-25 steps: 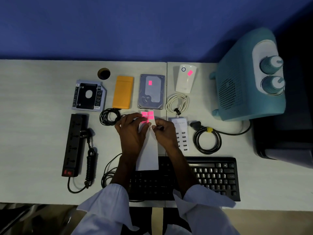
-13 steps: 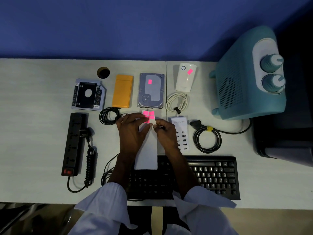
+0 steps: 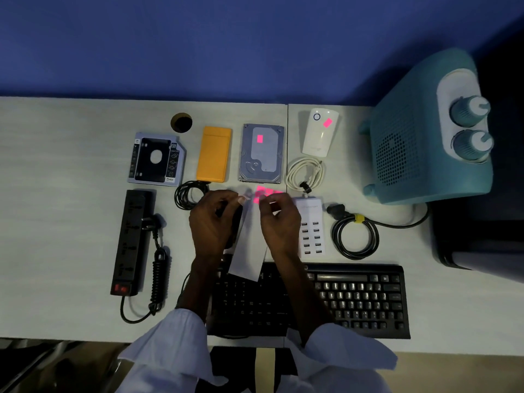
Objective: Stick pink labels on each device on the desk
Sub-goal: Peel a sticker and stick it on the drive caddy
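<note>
My left hand (image 3: 211,222) holds a white backing sheet (image 3: 248,251) with several pink labels (image 3: 265,192) at its far end. My right hand (image 3: 279,219) pinches at those labels with thumb and forefinger; whether one is peeled off is hidden. Along the back of the desk lie a drive caddy (image 3: 156,158), an orange case (image 3: 214,154), a hard drive (image 3: 262,153) with a pink label and a white adapter (image 3: 320,131) with a pink label. A white USB charging hub (image 3: 312,231) sits under my right hand.
A black power strip (image 3: 133,239) lies at the left with a coiled cord. A black keyboard (image 3: 340,299) runs along the front edge. A teal heater (image 3: 425,131) stands at the right, with its coiled black cable (image 3: 355,236). A white cable (image 3: 304,173) is coiled behind the hub.
My hands have drawn slightly apart on the sheet, and the right fingers have moved up onto the pink labels. The sheet has tilted a little. The view shifted slightly.
</note>
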Motion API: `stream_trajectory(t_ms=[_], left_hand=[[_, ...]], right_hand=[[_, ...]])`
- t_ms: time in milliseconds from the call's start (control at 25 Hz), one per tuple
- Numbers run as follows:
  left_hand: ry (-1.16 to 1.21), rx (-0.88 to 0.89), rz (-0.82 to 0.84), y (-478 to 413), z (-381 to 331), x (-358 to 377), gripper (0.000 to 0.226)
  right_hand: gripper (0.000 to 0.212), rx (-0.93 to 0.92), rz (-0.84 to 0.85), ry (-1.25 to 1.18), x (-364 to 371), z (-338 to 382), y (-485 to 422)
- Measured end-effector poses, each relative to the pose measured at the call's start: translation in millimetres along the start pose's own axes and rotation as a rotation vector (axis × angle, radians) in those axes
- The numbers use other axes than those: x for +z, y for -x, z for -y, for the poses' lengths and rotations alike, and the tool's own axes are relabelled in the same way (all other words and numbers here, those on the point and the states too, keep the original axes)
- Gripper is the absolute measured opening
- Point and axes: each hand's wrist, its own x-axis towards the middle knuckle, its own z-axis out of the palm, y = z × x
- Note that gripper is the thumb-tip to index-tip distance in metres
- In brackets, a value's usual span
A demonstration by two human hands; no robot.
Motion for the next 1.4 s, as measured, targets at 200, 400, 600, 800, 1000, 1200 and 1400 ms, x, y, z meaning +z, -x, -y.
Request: stream_trajectory(t_ms=[200,400,600,800,1000,1200,1400], left_hand=[[-0.044,0.001,0.054,-13,12,-26,0.01],[0.154,-0.087,0.109,-37,21,-58,0.017],[-0.211,0.109,-0.093,-75,46,-83,0.027],[-0.718,-0.106,-0.101,-123,78,-76,0.11],[-0.703,-0.201,-0.044,-142,96,-73,0.122],[-0.42,-0.363,0.002,-164,81,-92,0.102],[0.978,-0.637,0.185,-152,29,-120,0.068]], right_hand=[[0.018,0.367,0.486,-0.385,14,26,-4],[0.02,0.208,0.591,-0.35,32,34,-10],[0.019,0.13,0.597,-0.274,56,47,-14],[0.014,0.096,0.545,-0.225,70,51,-18],[0.01,0.078,0.48,-0.315,83,59,-27],[0.012,0.061,0.454,-0.32,85,68,-39],[0.008,0.023,0.412,-0.428,84,80,-36]])
